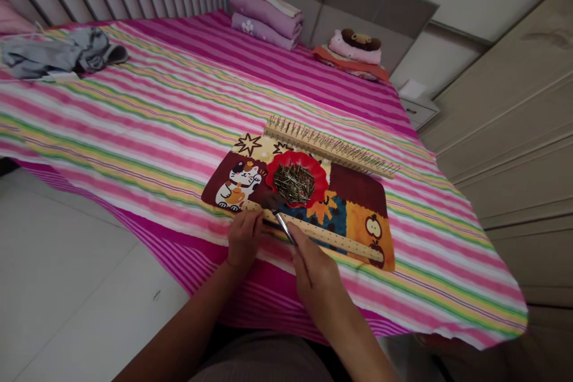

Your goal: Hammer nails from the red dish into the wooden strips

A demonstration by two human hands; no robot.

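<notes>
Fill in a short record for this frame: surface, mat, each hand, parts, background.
Surface: bed with a striped sheet
Mat: cat-and-apple patterned mat on the sheet
Left hand: hand at the left end of the holed wooden strip; grip unclear
Right hand: hand closed around a slim metallic tool; its head end is blurred
Container: red scalloped bowl on the mat, holding loose nails
Second strip: nail-studded wooden strip along the mat's far edge
Background: gray garment, folded lilac bedding
</notes>
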